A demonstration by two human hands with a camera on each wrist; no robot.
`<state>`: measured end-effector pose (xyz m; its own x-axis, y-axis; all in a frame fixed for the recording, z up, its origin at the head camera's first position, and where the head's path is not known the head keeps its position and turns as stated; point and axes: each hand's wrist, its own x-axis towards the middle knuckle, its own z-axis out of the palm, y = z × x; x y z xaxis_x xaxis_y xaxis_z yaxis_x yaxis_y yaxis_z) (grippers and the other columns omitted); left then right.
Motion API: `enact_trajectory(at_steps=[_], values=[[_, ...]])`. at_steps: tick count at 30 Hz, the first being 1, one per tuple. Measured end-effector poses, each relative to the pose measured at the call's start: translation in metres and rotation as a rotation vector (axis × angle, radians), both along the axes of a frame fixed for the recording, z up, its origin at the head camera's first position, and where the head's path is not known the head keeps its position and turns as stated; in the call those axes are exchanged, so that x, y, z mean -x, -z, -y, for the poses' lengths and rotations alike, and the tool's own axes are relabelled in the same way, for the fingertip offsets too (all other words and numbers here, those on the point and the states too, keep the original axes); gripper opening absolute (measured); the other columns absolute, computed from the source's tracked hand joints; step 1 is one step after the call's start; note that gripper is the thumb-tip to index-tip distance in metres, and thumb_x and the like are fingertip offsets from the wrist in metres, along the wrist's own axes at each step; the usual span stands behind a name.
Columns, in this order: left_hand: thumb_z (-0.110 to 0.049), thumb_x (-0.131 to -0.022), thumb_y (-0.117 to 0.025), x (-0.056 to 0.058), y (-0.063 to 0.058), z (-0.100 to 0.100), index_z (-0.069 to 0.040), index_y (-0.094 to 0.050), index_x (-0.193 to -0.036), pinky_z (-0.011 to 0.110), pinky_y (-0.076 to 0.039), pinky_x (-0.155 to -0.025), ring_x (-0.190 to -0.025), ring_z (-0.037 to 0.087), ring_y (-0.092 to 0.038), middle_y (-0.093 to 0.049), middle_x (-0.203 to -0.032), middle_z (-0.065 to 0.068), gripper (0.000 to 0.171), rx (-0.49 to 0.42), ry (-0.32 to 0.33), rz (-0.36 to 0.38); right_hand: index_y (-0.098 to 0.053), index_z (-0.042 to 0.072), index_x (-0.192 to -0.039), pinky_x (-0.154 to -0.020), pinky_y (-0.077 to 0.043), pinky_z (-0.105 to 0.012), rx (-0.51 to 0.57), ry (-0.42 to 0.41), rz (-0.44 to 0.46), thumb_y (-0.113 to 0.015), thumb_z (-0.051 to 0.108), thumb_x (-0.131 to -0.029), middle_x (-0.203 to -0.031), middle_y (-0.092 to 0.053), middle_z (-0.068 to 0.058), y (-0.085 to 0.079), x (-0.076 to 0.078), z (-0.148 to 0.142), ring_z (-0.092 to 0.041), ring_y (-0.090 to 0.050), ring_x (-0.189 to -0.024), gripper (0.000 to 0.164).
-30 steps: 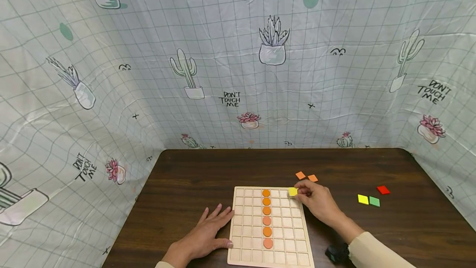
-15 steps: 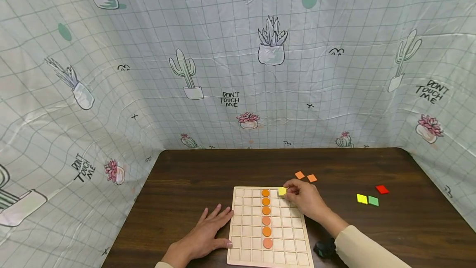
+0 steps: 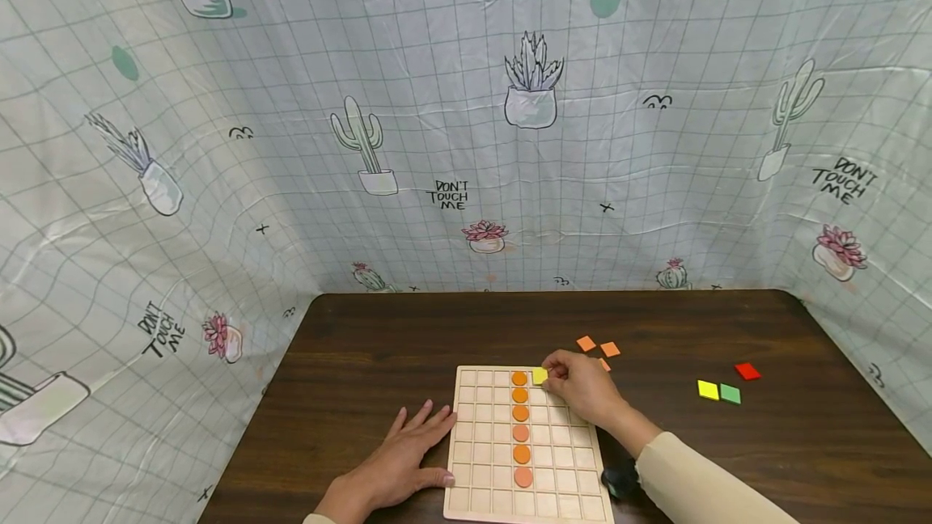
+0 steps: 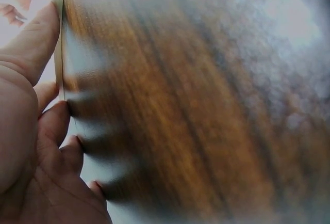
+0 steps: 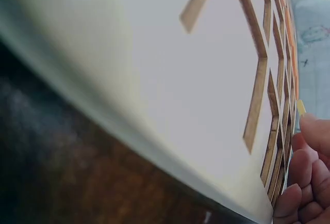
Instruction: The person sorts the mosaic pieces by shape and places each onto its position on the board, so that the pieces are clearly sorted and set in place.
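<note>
My right hand [image 3: 586, 386] pinches a yellow square tile [image 3: 540, 377] between thumb and fingertips. It holds the tile over the far row of a light wooden grid board [image 3: 484, 454], just right of a column of round orange discs [image 3: 520, 413]. In the right wrist view the tile [image 5: 301, 107] shows as a thin edge at the fingertips. My left hand [image 3: 400, 459] lies with spread fingers at the board's left side, thumb and fingertips right at the rim. The left wrist view shows these fingers along the board's edge [image 4: 60, 38].
Orange square tiles [image 3: 609, 349] lie behind the board, one partly hidden by my right hand. Further right are a yellow tile [image 3: 708, 390], a green tile [image 3: 730, 394] and a red tile [image 3: 747, 371]. A patterned curtain [image 3: 466, 144] surrounds the dark wooden table [image 3: 364, 338].
My right hand has moved left along the board's far row with the yellow tile, up close to the disc column. Another orange tile has come into view behind it. The left hand stays put.
</note>
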<state>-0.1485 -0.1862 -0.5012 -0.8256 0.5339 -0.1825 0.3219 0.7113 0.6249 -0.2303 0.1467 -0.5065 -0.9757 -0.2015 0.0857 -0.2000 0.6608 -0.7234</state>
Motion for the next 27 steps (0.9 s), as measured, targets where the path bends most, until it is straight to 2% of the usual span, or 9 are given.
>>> enact_trajectory(at_steps=[10, 27], values=[[-0.050, -0.091, -0.076, -0.0003, 0.0001, 0.0009, -0.016, -0.035, -0.167, 0.069, -0.002, -0.129, -0.163, 0.039, -0.016, -0.031, -0.173, 0.008, 0.092, 0.010, -0.002, 0.000, -0.076, 0.009, -0.106, -0.063, -0.046, -0.030, -0.056, 0.002, 0.030, -0.080, 0.010, -0.094, -0.082, -0.065, 0.005, -0.0001, 0.0041, 0.0081, -0.011, -0.055, -0.068, 0.013], [-0.049, -0.092, -0.075, 0.0008, 0.0004, 0.0005, -0.016, -0.035, -0.167, 0.069, -0.001, -0.129, -0.163, 0.040, -0.015, -0.030, -0.173, 0.008, 0.092, 0.001, 0.003, -0.001, -0.076, 0.009, -0.104, -0.064, -0.044, -0.031, -0.052, 0.025, 0.070, -0.081, 0.009, -0.093, -0.082, -0.063, 0.003, 0.0003, 0.0053, 0.0102, -0.014, -0.054, -0.070, 0.013]])
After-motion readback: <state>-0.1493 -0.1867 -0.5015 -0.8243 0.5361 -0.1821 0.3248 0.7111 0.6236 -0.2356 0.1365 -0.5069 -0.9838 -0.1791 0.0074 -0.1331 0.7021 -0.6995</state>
